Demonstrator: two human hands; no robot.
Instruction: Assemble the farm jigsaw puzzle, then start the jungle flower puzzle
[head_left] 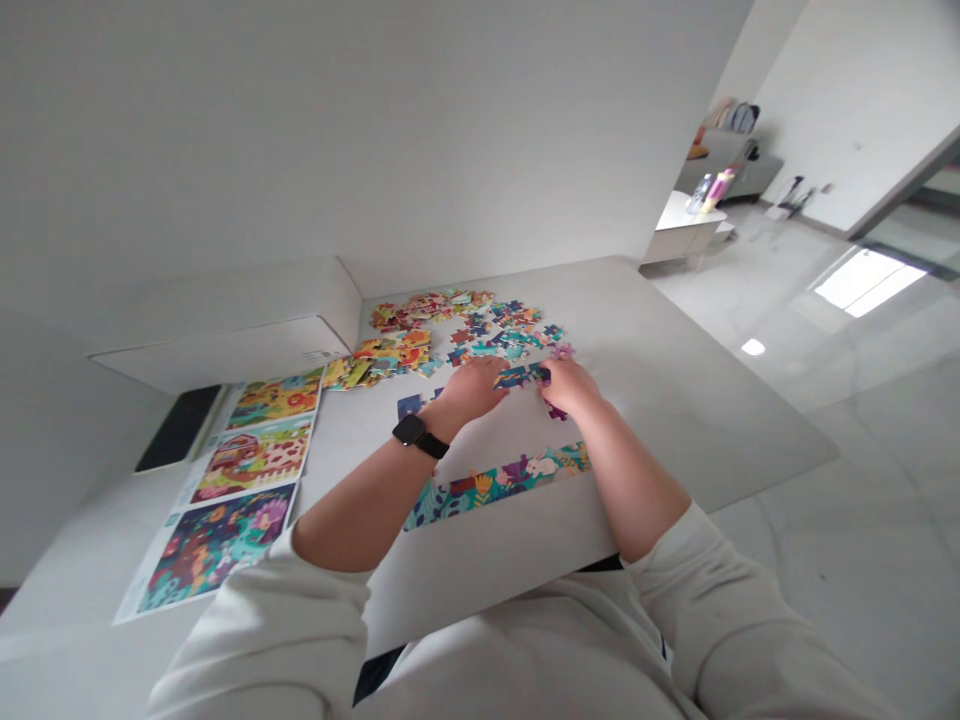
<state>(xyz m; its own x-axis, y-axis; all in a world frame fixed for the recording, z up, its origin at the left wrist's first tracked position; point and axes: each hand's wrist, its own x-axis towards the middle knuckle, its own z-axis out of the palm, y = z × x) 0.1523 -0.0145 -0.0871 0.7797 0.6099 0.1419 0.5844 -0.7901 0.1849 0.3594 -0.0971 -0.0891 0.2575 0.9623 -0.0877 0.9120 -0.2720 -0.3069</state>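
Observation:
A short joined row of dark blue jigsaw puzzle pieces (519, 377) lies between my two hands. My left hand (474, 388), with a black watch on the wrist, has its fingers closed at the row's left end. At the right end, my right hand (570, 386) grips a dark puzzle piece between thumb and fingers. Purple puzzle pieces (556, 410) lie just under my right hand. Nearer my body is an assembled puzzle strip (491, 487), teal with leaves and a white animal. A blue puzzle piece (409, 404) shows behind my left wrist.
Loose puzzle pieces (435, 309) are heaped toward the wall, with blue and teal ones nearer my hands. On the left lie a printed picture sheet (255, 467), a dark phone (178, 428) and a white box (225, 350). The table's right edge borders a shiny floor.

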